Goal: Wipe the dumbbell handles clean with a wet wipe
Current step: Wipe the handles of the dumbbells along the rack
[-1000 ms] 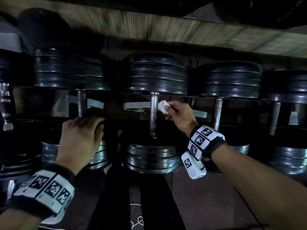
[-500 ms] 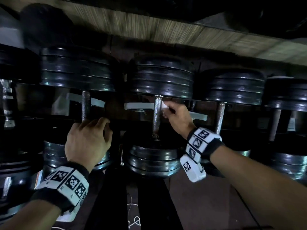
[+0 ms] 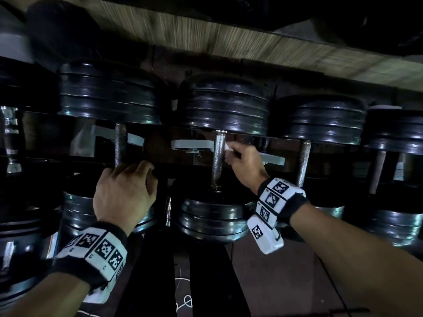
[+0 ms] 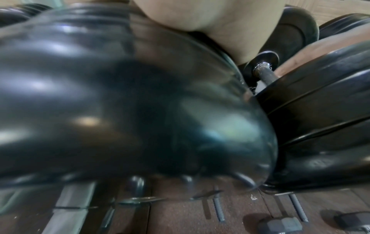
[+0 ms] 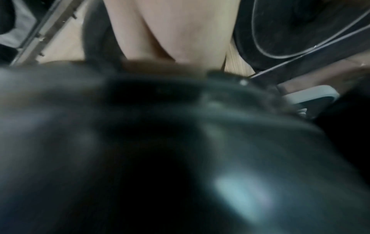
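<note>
Two hands are at work: my right hand [image 3: 243,164] has its grip pinched on the wet wipe [image 3: 228,147], pressed against the middle dumbbell handle [image 3: 218,156] near its top. My left hand [image 3: 124,193] curls round the neighbouring dumbbell's handle [image 3: 120,145] at its lower end.

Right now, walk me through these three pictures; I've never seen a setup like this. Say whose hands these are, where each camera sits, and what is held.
No machine here: a person's two bare hands, with marker bands and a camera on each wrist. The big picture comes from a head camera looking down at a rack of black dumbbells. The right hand pinches a white wet wipe against the middle dumbbell's metal handle. The left hand rests curled at the base of the neighbouring handle; whether it grips is unclear. The wrist pictures show mostly blurred weight plates up close.
</note>
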A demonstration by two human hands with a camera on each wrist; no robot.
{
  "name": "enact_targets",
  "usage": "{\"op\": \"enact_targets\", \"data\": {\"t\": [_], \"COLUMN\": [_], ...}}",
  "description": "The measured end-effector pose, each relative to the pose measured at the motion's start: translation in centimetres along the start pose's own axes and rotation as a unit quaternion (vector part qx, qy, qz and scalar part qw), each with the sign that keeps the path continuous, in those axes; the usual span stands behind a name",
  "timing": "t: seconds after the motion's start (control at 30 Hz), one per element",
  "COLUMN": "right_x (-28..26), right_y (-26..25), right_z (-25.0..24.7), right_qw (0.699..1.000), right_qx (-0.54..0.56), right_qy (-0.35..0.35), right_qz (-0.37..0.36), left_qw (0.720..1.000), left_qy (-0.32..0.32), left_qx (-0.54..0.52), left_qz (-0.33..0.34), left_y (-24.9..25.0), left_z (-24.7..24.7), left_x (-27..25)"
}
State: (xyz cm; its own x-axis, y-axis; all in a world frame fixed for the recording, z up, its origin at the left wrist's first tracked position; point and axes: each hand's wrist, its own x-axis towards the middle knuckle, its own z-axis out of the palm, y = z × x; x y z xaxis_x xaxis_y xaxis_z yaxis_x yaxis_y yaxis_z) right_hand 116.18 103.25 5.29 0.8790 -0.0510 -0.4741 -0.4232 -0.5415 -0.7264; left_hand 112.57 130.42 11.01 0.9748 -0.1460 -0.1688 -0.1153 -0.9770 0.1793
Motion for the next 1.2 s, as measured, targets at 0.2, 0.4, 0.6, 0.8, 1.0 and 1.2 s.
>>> {"op": "enact_targets", "data": {"t": [0.2,0.4,0.6,0.8,1.0,1.2], "right_x": [-0.7,-2.5,-0.7,-4.0,-1.6,-3.6], "right_y": [0.3,0.5,-0.5,-0.3,-0.4,-0.4], "right_z": [0.0,-0.5,0.2,-1.5,0.0,-1.8], "right_qw": [1.000,0.998,0.997,0.993,0.992,0.986], "right_qx": [-0.022,-0.028,-0.018,0.004,-0.040,-0.042], "right_qy": [-0.021,-0.052,-0.046,-0.095,-0.091,-0.120], "right_qz": [-0.004,0.030,0.065,0.076,0.073,0.104], "left_qw": [1.000,1.000,1.000,1.000,1.000,1.000], "left_qy": [-0.003,0.000,0.000,-0.004,0.006,0.000], "left_qx": [-0.003,0.001,0.005,0.004,0.001,-0.004], "left_qz": [-0.001,0.001,-0.001,0.001,-0.006,-0.009], "left_y": [0.0,0.0,0.1,0.0,0.1,0.2], "left_z": [-0.1,0.0,-0.1,0.0,-0.1,-0.2], "left_x": [-0.1,-0.1,-0.1,-0.1,-0.2,-0.1]}}
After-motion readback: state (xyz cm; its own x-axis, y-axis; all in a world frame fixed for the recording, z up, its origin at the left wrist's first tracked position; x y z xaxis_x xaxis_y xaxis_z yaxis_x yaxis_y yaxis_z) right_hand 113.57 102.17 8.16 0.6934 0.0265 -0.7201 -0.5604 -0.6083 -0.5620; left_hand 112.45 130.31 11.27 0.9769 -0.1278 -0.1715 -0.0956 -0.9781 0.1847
